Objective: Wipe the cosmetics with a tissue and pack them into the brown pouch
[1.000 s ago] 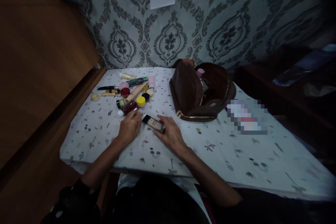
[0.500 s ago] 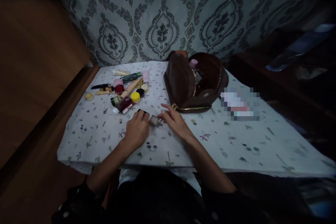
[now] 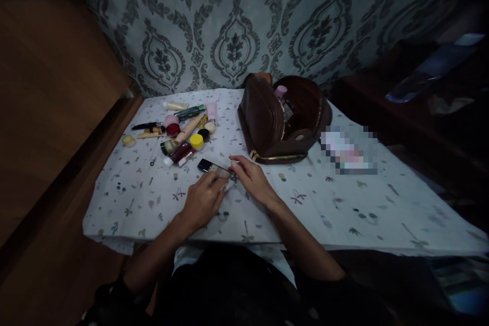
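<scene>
A small foundation bottle with a black cap lies between my hands over the front middle of the table, its cap pointing left. My left hand is bent round its near side, fingers curled against the clear body. At the bottle's right end, my right hand pinches it between thumb and fingers; the fingertips partly hide that end. Beyond my right hand a brown makeup bag stands with its zip undone, and a pink-capped item shows inside.
Left of the bag lies a group of cosmetics: a yellow-lidded jar, a dark red bottle, a pink tube, a green tube and several others. A blurred-out item lies right of the bag. A wooden panel borders the left side.
My left hand has slid from the black cap towards the bottle's body and nearer me, uncovering the cap. My right fingers have closed in on the bottle's right end.
</scene>
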`<act>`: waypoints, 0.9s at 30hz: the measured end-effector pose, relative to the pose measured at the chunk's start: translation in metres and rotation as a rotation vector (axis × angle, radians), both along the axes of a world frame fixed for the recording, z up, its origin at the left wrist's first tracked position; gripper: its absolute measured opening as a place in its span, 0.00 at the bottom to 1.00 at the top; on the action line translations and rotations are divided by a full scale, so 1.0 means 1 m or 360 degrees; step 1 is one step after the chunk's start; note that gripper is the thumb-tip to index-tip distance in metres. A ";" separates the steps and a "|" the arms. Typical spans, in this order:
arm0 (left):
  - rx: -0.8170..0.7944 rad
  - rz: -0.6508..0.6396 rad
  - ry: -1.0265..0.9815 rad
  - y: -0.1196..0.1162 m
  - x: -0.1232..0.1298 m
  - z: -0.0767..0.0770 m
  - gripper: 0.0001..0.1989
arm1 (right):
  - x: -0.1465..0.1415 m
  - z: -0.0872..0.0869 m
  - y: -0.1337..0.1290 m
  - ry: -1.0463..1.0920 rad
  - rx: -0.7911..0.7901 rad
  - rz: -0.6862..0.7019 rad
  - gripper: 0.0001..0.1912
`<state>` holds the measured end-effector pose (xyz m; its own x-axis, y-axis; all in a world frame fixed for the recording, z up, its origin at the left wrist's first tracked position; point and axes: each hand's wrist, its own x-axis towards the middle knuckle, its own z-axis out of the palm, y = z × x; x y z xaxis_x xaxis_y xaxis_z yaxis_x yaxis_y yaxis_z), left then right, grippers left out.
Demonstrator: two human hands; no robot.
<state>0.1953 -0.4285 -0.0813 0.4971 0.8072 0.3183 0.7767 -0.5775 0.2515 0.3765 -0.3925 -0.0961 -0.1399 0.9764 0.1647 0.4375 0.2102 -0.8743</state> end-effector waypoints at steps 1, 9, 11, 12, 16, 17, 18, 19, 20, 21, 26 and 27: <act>-0.0004 0.0047 -0.0114 0.003 -0.008 0.000 0.12 | -0.001 0.000 0.000 -0.0062 -0.0002 0.0016 0.22; -0.0171 0.0537 -0.0726 0.028 -0.058 0.003 0.06 | -0.010 -0.007 -0.004 -0.0464 0.0202 0.0146 0.29; -0.0163 0.0525 -0.0795 0.029 -0.059 0.002 0.07 | -0.011 -0.005 -0.005 -0.0358 0.0141 0.0125 0.26; -0.0145 0.0501 -0.0828 0.029 -0.058 0.001 0.07 | -0.011 -0.004 -0.005 -0.0285 0.0084 0.0130 0.24; -0.0101 0.0431 -0.0863 0.029 -0.053 -0.003 0.09 | -0.013 0.002 -0.007 -0.0072 -0.0094 0.0250 0.16; -0.0105 0.0427 -0.0840 0.030 -0.053 -0.004 0.09 | -0.014 0.002 -0.007 -0.0056 -0.0100 0.0280 0.16; -0.0106 0.0425 -0.0816 0.030 -0.052 -0.006 0.09 | -0.014 0.002 -0.007 -0.0054 -0.0080 0.0293 0.15; -0.0105 0.0422 -0.0794 0.031 -0.052 -0.007 0.09 | -0.013 0.000 -0.006 -0.0064 -0.0041 0.0290 0.15; -0.0101 0.0420 -0.0774 0.031 -0.051 -0.008 0.09 | -0.013 -0.001 -0.006 -0.0077 0.0005 0.0284 0.15; -0.0095 0.0419 -0.0754 0.032 -0.051 -0.009 0.10 | -0.012 -0.003 -0.005 -0.0085 0.0042 0.0278 0.14; -0.0070 0.0446 -0.0651 0.033 -0.051 -0.010 0.11 | -0.012 -0.012 -0.002 -0.0001 -0.0012 0.0302 0.24; -0.0058 0.0445 -0.0639 0.034 -0.051 -0.009 0.11 | -0.012 -0.013 -0.002 0.0003 -0.0013 0.0311 0.25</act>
<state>0.1439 -0.3945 -0.0906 0.1038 0.9063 0.4098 0.7383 -0.3463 0.5788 0.3645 -0.3942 -0.1086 -0.3265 0.9320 0.1571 0.3874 0.2836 -0.8772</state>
